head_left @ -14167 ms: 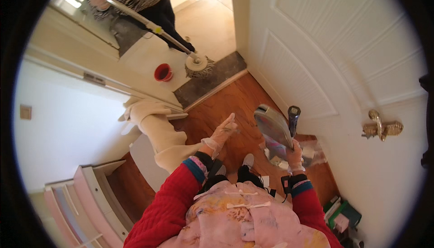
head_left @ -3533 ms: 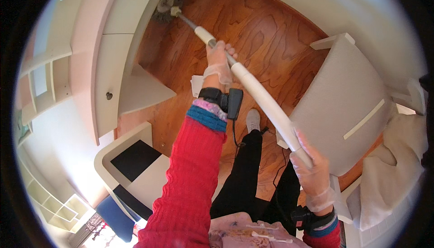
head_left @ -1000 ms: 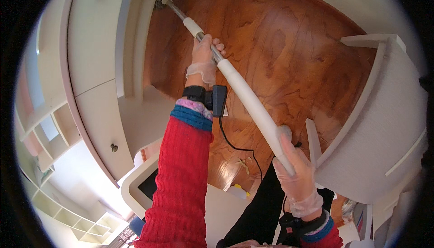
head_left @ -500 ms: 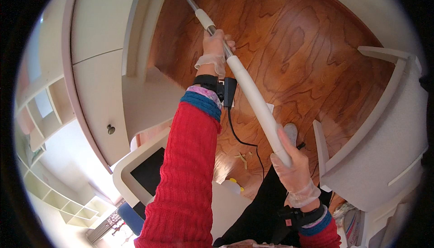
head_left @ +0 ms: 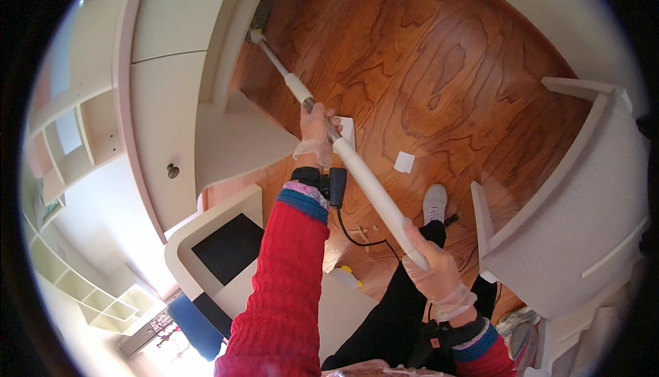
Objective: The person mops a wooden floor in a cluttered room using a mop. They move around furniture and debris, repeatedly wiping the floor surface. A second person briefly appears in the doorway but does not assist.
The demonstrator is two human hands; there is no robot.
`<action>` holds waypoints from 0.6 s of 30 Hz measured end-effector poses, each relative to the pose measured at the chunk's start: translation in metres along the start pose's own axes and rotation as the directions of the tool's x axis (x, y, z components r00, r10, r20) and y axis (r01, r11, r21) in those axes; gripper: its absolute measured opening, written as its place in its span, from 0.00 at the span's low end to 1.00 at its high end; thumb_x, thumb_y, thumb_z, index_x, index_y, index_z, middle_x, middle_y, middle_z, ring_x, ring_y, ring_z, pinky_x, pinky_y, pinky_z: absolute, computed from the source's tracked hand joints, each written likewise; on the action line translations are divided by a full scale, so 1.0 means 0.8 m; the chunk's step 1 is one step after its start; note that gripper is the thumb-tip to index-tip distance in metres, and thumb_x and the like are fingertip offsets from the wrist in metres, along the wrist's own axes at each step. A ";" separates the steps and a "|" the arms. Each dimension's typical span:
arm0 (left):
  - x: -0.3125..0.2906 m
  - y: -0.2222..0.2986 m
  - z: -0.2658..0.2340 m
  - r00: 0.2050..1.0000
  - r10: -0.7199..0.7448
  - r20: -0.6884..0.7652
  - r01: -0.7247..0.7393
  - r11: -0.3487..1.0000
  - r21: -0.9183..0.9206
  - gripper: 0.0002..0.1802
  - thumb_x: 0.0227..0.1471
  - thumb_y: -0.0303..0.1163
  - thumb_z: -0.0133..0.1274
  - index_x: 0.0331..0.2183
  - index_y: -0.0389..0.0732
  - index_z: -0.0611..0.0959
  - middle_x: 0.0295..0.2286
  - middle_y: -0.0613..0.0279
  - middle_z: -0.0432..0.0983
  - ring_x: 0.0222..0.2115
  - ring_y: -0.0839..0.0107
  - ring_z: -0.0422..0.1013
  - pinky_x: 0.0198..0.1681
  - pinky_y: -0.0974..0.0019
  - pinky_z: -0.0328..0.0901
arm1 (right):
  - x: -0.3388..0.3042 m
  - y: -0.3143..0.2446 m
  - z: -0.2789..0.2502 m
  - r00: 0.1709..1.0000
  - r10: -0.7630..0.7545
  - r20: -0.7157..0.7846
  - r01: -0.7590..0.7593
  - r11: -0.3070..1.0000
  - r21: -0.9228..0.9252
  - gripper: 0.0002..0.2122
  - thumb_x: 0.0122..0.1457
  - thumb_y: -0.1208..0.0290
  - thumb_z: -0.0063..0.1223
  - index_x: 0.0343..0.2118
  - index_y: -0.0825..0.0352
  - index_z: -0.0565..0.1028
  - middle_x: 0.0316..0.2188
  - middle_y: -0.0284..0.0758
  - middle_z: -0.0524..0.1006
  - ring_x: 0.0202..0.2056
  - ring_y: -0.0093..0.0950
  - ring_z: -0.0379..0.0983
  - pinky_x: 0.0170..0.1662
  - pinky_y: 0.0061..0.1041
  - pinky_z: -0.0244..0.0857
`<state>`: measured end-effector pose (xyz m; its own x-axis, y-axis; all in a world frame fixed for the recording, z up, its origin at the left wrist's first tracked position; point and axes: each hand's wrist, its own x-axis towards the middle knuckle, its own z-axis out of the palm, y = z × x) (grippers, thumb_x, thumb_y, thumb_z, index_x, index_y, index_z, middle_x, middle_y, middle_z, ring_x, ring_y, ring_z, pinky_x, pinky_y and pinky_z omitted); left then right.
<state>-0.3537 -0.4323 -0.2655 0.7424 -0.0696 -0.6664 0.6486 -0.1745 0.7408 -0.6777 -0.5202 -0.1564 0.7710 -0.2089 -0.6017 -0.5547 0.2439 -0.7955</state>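
A long mop with a white and metal pole runs slantwise from lower right to upper left. Its greyish-green head rests on the wooden floor beside the base of a pale cabinet, partly hidden by the cabinet's edge. My left hand, in a clear plastic glove, is closed round the metal middle of the pole. Lower down, my right hand, gloved the same way, grips the white top end of the handle.
White paper pieces and thin yellowish scraps lie on the floor. A light grey chair stands at the right. The pale cabinet lines the left. My shoe is near the pole.
The mop has come back towards me, and more of its head shows. My left hand is lower in the view; my right hand has shifted slightly. Paper pieces on the floor show more fully.
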 end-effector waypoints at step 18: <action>-0.050 -0.033 -0.076 0.982 -0.068 -0.174 0.045 0.990 -0.134 0.04 0.55 0.31 0.41 0.32 0.48 0.62 0.18 0.65 0.63 0.15 0.71 0.62 0.16 0.67 0.60 | -0.034 -0.050 -0.030 0.995 -0.039 0.093 0.070 0.935 -0.348 0.27 0.51 0.71 0.55 0.56 0.49 0.65 0.28 0.46 0.73 0.31 0.42 0.74 0.33 0.36 0.68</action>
<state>-0.3905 -0.3649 -0.2532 0.7141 0.1149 -0.6906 0.6982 -0.0442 0.7146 -0.6840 -0.5470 -0.1099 0.8179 -0.1295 -0.5605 -0.5739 -0.1161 -0.8107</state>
